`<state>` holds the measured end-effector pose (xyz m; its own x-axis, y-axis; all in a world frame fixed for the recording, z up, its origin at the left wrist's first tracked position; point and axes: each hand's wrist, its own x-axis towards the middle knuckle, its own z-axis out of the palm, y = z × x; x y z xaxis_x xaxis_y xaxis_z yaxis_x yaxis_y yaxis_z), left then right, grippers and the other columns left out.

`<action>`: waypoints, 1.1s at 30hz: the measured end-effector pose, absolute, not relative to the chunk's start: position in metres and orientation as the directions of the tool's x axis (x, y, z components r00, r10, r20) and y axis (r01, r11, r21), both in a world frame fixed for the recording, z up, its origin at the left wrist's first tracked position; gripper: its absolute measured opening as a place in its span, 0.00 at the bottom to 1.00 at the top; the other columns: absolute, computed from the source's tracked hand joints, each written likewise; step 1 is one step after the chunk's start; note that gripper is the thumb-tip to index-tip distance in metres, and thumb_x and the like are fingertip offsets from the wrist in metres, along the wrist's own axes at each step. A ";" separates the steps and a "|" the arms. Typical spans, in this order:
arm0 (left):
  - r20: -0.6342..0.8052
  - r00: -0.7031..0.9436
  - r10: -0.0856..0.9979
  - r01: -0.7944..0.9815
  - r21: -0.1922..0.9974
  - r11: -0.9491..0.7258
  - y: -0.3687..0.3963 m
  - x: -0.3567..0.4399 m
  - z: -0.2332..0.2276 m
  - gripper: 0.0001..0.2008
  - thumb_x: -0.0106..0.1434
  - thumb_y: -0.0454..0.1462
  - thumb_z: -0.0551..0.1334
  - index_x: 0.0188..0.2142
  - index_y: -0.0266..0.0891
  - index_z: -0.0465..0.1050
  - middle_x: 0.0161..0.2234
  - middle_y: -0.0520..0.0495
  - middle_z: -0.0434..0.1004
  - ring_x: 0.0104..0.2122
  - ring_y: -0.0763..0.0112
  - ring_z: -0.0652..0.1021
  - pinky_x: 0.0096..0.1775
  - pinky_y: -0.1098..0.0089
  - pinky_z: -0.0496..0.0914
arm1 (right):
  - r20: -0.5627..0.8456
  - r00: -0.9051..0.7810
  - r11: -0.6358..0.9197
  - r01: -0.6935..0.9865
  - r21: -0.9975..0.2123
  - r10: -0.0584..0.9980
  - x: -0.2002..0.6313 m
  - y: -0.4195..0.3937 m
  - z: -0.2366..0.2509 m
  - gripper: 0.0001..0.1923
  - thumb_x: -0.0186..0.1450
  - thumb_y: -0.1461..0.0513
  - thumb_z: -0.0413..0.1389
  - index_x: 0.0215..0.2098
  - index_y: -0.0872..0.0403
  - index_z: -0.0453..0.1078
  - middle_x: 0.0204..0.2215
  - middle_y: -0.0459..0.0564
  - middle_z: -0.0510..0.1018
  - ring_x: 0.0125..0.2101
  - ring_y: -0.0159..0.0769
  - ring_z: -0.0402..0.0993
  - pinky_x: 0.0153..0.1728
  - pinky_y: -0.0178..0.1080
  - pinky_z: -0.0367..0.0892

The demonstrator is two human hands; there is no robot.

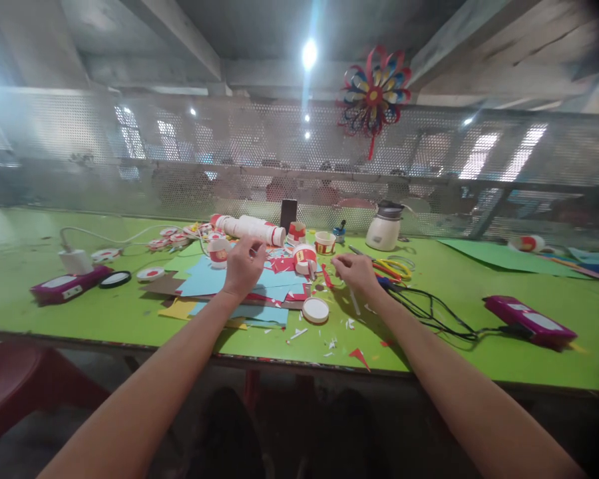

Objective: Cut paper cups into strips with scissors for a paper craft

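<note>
1. Reaching forward from nearest the camera with both bare forearms, crossing the front edge of the green table (130, 319).
2. Working over the blue paper sheets (204, 279) spread mid-table, with red and yellow offcuts lying among and under them.
3. Hovering the left hand (242, 266) above the far edge of those sheets, fingers curled upward near a red-and-white paper cup (218, 253); possibly pinching something small, but too blurred for telling.
4. Resting the right hand (354, 271) low on the table, fingers bent down beside a red paper strip (326, 275); gripping or merely touching, not showing clearly.
5. Judging the step: seemingly picking through cut paper pieces between the two hands, beside a tipped cup (304, 258).
6. Calling, for any next move, for a fine fingertip pinch on thin scraps lying flat, while keeping clear of the yellow-handled scissors (394, 268) just past the right hand.
7. Lying nearer the table edge: a white round lid (315, 310), with tiny white and red snippets scattered around it.
8. Looking for writing: red printing showing on the cups, yet nothing legible anywhere.
</note>
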<state>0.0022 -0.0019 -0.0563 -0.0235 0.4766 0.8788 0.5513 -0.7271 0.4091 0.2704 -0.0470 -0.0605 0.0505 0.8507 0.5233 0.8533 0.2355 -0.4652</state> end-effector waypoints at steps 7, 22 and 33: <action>0.765 0.047 0.642 0.581 0.502 -0.640 0.000 0.003 -0.063 0.11 0.64 0.41 0.55 0.36 0.38 0.73 0.22 0.51 0.72 0.24 0.70 0.72 0.31 0.71 0.63 | 0.497 0.122 0.088 0.922 -0.378 0.859 0.289 -0.038 -0.060 0.16 0.68 0.57 0.56 0.51 0.55 0.69 0.49 0.51 0.74 0.43 0.41 0.75 0.42 0.47 0.73; 0.679 0.224 0.699 0.579 0.485 -0.656 -0.007 0.012 -0.066 0.12 0.65 0.39 0.55 0.43 0.36 0.72 0.20 0.53 0.70 0.22 0.71 0.71 0.29 0.71 0.63 | 0.254 -0.232 0.211 0.972 0.107 0.939 0.231 -0.038 -0.073 0.15 0.69 0.57 0.54 0.52 0.53 0.68 0.51 0.53 0.73 0.45 0.40 0.74 0.44 0.48 0.71; 0.686 0.255 0.682 0.586 0.451 -0.673 -0.004 0.012 -0.069 0.09 0.62 0.36 0.57 0.38 0.37 0.74 0.27 0.48 0.77 0.28 0.69 0.76 0.36 0.69 0.67 | 0.185 -0.234 0.208 0.966 0.152 0.954 0.238 -0.041 -0.069 0.15 0.68 0.58 0.55 0.52 0.54 0.68 0.50 0.53 0.74 0.44 0.40 0.74 0.44 0.48 0.72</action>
